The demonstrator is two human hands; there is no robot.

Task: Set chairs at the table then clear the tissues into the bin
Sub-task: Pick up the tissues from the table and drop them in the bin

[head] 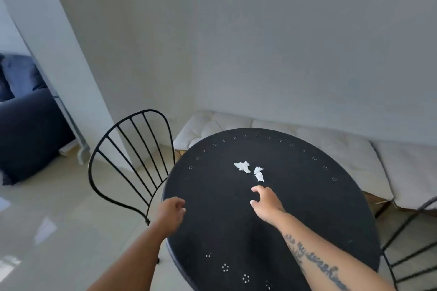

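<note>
Item one: round black table point(307, 208), its rim ringed with small perforated flower marks, the far edge close against a white cushioned bench point(343, 149) that runs along the wall. Item two: two crumpled white tissues lying near the table's middle, well in from every edge, the left tissue point(242, 166) and the right tissue point(259, 173) just beside each other. Item three: our right hand point(266, 199), stretched over the tabletop with fingers spread and thumb out, holding nothing, its fingertips just short of the right tissue. Item four: our left hand point(171, 211), over the table's left rim, fingers loosely curled with nothing seen in them; whether it touches the rim we cannot tell. Item five: black wire-backed chair point(132, 149), standing at the table's left edge, its back turned outward. Item six: a second black chair point(413, 243), partly cut off by the frame, at the table's right edge. Item seven: pale glossy floor point(59, 208), open to the left of the chair as far as a dark blue sofa point(28, 125).
</note>
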